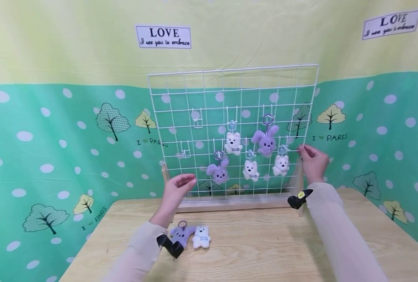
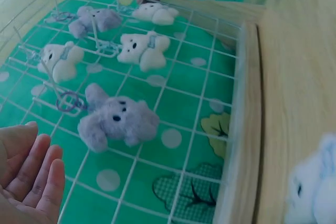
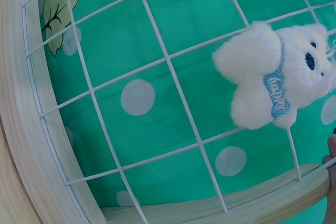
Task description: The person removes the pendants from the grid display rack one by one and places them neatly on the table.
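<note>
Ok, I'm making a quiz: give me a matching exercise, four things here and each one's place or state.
1. right hand
2. left hand
3. wire grid
4. loose purple bunny

A. lies on the table beside a white bear
B. holds the grid's right edge
C. in front of the grid's lower left
D. has five plush charms hung on it

1-B, 2-C, 3-D, 4-A
</note>
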Motion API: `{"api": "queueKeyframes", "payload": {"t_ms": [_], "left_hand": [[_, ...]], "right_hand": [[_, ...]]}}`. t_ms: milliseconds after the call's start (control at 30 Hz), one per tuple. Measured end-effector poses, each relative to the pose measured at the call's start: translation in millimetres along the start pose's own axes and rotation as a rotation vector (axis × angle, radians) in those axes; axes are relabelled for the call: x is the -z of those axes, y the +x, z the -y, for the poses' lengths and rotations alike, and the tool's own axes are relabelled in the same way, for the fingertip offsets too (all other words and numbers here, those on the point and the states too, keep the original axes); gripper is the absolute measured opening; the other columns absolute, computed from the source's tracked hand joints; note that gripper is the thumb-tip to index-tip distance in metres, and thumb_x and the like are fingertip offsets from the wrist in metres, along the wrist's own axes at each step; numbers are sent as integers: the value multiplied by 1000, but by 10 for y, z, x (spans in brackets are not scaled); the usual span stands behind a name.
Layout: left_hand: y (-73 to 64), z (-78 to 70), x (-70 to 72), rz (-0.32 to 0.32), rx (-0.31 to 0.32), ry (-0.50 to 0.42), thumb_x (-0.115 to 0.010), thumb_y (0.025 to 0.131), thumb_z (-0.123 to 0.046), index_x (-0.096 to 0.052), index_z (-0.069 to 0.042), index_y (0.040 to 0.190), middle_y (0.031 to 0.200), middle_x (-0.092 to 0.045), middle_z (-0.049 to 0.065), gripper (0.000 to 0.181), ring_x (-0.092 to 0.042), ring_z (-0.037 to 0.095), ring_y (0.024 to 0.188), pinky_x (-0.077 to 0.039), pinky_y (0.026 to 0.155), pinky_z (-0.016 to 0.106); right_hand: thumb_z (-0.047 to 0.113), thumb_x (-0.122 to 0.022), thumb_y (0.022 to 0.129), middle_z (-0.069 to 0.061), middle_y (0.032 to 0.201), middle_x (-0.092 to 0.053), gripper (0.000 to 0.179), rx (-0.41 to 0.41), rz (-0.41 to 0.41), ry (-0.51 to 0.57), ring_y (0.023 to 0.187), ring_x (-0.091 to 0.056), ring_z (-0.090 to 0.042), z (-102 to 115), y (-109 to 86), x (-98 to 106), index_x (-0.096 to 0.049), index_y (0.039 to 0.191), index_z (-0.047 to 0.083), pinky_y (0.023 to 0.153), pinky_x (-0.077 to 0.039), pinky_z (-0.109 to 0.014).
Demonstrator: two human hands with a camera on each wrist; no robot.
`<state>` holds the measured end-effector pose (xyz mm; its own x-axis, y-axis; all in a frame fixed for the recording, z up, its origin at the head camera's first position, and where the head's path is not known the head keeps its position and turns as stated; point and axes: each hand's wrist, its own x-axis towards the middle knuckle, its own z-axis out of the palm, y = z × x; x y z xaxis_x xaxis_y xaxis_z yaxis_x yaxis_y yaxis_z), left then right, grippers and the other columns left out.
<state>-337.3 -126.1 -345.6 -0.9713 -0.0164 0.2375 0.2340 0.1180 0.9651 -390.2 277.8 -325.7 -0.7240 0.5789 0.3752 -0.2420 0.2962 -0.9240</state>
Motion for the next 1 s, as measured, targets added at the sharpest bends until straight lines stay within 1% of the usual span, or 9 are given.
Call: {"api": "queueKeyframes", "payload": {"t_ms": [167,267,400,533,667,800,1000], "left_hand": [[134,-90,-186,-28,-49,-59,-69,85,-9,-65,0,110,105,-68,13,28,-64,11,87,-52,79,21],[225,-130,-297,-44,-84,-78,-69,85,-9,-66,2,108,104,-69,14,25,-63,10,86,-51,77,20],[345,-168,-442,-69,-126,-80,-68,86,-9,-66,3,107,102,-69,14,24,-62,11,86,-50,77,20],[446,-200,-561,-123,-136,-65,-70,85,-10,-69,-1,104,100,-70,11,21,-63,13,88,-50,77,21],[520,-236,-656,-156,-138,-43,-70,85,-12,-70,-3,103,100,-70,11,20,-64,16,90,-52,79,24],[565,-258,-726,-186,-141,-20,-71,84,-12,-70,-3,100,98,-70,11,18,-65,19,89,-53,80,27],[615,-247,-792,-227,-132,24,-72,83,-11,-71,-4,96,94,-71,10,15,-65,19,86,-53,76,28]], "right_hand": [[38,-61,89,-6,119,-65,40,-3,6,8,97,-63,-5,6,-16,-11,-63,120,12,87,-50,-21],[37,-61,90,-6,118,-65,40,0,3,15,95,-63,-4,6,-14,-18,-63,120,11,86,-50,-20],[36,-62,89,-6,116,-66,39,7,-11,22,90,-62,0,-8,4,-14,-64,119,11,84,-50,-18],[36,-62,89,-6,115,-67,38,14,-14,10,88,-61,1,-21,9,-2,-65,118,11,84,-50,-18],[38,-61,89,-6,116,-66,39,6,-13,4,90,-61,1,-20,8,7,-65,118,12,84,-50,-17],[38,-61,89,-7,116,-66,39,-1,-17,0,90,-61,0,-12,11,10,-65,118,12,84,-50,-18],[38,-61,89,-8,117,-66,40,2,-12,-9,89,-61,1,-10,13,2,-64,118,11,83,-50,-17]]}}
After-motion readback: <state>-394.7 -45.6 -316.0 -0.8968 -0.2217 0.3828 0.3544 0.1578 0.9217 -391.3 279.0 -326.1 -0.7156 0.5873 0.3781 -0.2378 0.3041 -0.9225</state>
